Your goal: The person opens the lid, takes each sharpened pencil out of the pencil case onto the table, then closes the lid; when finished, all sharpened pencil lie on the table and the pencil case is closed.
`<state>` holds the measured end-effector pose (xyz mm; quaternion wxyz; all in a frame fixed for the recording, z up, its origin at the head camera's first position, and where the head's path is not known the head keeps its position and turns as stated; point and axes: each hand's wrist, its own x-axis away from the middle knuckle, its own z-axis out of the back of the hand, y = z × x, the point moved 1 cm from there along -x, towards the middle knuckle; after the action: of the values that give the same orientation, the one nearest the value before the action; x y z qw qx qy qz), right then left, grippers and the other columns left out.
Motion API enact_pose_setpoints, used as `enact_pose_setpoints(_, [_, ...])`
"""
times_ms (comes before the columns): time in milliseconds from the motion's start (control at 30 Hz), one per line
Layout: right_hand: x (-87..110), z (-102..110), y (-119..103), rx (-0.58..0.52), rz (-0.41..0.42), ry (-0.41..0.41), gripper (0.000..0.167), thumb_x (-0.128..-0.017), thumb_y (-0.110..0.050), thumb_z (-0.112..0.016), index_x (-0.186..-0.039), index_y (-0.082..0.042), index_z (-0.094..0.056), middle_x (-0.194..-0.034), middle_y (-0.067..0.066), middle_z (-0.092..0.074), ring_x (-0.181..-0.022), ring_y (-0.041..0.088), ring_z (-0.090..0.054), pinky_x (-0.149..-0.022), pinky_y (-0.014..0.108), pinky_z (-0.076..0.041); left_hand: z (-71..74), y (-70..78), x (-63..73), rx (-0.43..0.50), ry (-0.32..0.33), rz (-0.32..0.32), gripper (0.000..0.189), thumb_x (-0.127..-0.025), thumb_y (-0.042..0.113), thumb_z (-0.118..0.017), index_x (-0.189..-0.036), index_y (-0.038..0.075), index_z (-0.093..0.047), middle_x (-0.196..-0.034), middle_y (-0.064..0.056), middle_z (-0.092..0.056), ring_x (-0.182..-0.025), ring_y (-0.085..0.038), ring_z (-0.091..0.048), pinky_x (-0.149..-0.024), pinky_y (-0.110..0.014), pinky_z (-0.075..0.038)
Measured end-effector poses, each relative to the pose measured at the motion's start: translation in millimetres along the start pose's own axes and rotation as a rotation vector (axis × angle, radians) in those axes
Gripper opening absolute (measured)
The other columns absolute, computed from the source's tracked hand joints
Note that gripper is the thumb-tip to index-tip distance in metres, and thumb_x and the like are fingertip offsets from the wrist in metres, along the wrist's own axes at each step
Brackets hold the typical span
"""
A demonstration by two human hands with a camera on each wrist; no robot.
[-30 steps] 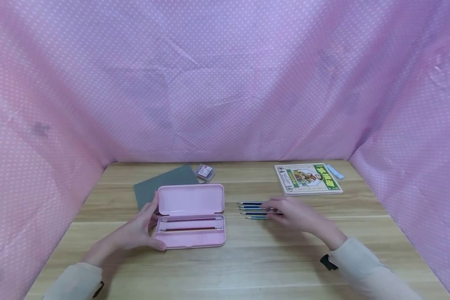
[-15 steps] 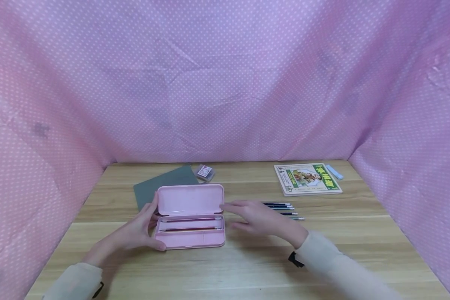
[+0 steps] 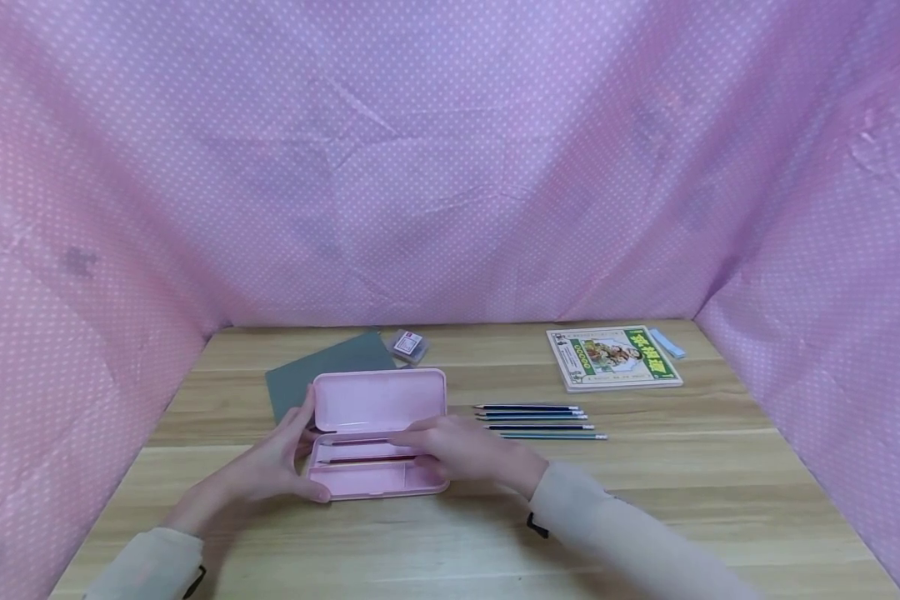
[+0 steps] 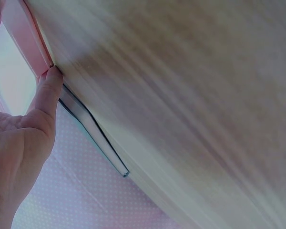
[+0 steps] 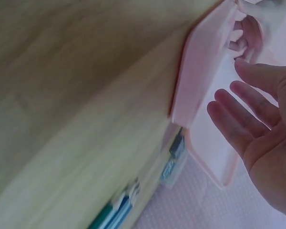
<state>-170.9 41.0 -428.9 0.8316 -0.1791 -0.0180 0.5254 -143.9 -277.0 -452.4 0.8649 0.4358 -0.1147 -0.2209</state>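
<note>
A pink pencil case (image 3: 367, 478) lies with its lid raised on the wooden table. Two reddish pencils (image 3: 366, 459) rest lengthwise in its long compartment. My left hand (image 3: 270, 462) holds the case at its left side, thumb at the front corner and a finger up by the lid; in the left wrist view, a fingertip touches the pink edge. Over the case's right end reaches my right hand (image 3: 461, 450), hiding the pencils' right ends. The right wrist view shows this hand (image 5: 262, 112) with its fingers apart and nothing between them.
Several dark and green pencils (image 3: 543, 427) lie side by side right of the case. A grey-green book or folder (image 3: 330, 367) lies behind it, near a small clear box (image 3: 408, 346). An illustrated book (image 3: 615, 358) and a light-blue item (image 3: 669, 343) are at the back right.
My right hand has moved left from the loose pencils to above the case's right end, uncovering those pencils. My left hand and the case have stayed in place.
</note>
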Motion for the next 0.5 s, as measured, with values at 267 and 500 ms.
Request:
enact_pose_setpoints(267, [-15.3,-10,0,-0.087,-0.034,-0.013,0.041,-0.099,-0.003,-0.062,-0.137,-0.017,-0.066,-0.095,-0.006,-0.068,-0.079,0.002,-0.053,-0.071,0.012,-0.047,-0.5,-1.0,0.0,0.014,-0.002,-0.014,0.150,-0.066,0.029,-0.098,-0.160,0.010,0.018,-0.141,-0.022,-0.030,-0.124,-0.035,-0.054,-0.110,-0.046,-0.040])
enact_pose_setpoints(500, [-21.8,-14,1,-0.083,-0.062,-0.020,0.034,-0.101,-0.004,-0.060,-0.132,-0.017,-0.070,-0.088,-0.009,-0.066,-0.074,0.000,-0.052,-0.069,0.012,-0.047,-0.4,-1.9,-0.1,0.018,-0.001,-0.016,0.150,-0.065,0.029,-0.098,-0.160,0.010,0.017,-0.141,-0.022,-0.031,-0.124,-0.035,-0.054,-0.111,-0.047,-0.040])
